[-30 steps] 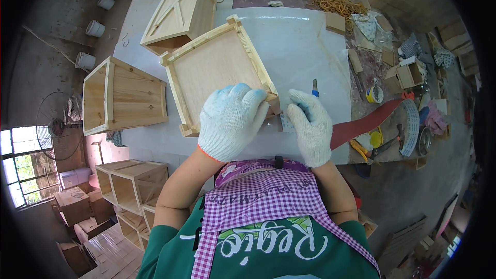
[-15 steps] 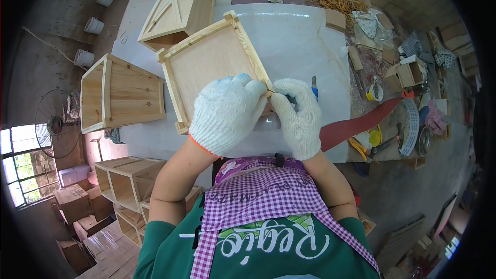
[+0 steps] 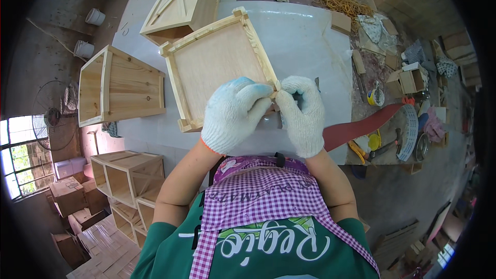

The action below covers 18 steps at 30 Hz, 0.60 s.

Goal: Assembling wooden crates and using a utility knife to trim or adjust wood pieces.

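Note:
A pale wooden box lies with a flat panel facing up, framed by strips with blocks at its corners. My left hand, in a white knit glove, reaches over its near edge. Thumb and fingertips pinch together at the near right corner. My right hand, gloved alike, meets it there from the right, fingers bent and fingertips closed at the same corner. Whatever small thing is between the fingertips is too hidden to name. Partly covered by the right hand, a dark blade-like tip lies just beyond it.
Two more wooden boxes stand left and behind. A red-brown strip curves off to the right, near a hammer and orange-handled pliers. Tangled cord lies far right. Stacked wooden boxes stand at lower left.
Both hands stay at the box's corner, the left having shifted slightly right and down with its fingertips closer to the right hand's. The box appears slightly shifted right in view.

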Available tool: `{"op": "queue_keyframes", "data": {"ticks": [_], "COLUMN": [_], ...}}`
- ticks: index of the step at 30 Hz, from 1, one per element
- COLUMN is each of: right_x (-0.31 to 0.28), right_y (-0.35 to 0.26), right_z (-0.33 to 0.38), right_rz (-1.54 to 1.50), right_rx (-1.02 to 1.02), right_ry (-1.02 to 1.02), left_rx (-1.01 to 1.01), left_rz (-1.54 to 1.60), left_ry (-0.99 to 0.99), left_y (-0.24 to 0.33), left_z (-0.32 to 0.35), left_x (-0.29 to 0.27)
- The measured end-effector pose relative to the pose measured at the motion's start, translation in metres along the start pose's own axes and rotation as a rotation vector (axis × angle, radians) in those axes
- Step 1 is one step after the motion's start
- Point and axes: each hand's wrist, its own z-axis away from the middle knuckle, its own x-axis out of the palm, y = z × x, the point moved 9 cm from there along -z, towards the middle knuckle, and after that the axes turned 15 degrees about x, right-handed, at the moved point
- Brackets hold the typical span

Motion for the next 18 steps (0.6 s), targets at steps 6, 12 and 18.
{"op": "queue_keyframes", "data": {"ticks": [6, 12, 18], "right_x": [0.002, 0.002, 0.003], "right_y": [0.006, 0.004, 0.016], "right_z": [-0.001, -0.001, 0.001], "right_rz": [-0.072, -0.050, -0.216], "right_rx": [0.019, -0.034, 0.100], "right_ry": [-0.018, -0.010, -0.091], "left_rx": [-0.032, -0.051, -0.045], "left_rz": [0.169, 0.128, 0.124], "left_ry": [-0.034, 0.020, -0.008], "left_y": [-0.008, -0.008, -0.008], "left_z": [0.000, 0.001, -0.002], "left_x": [-0.002, -0.003, 0.002]}}
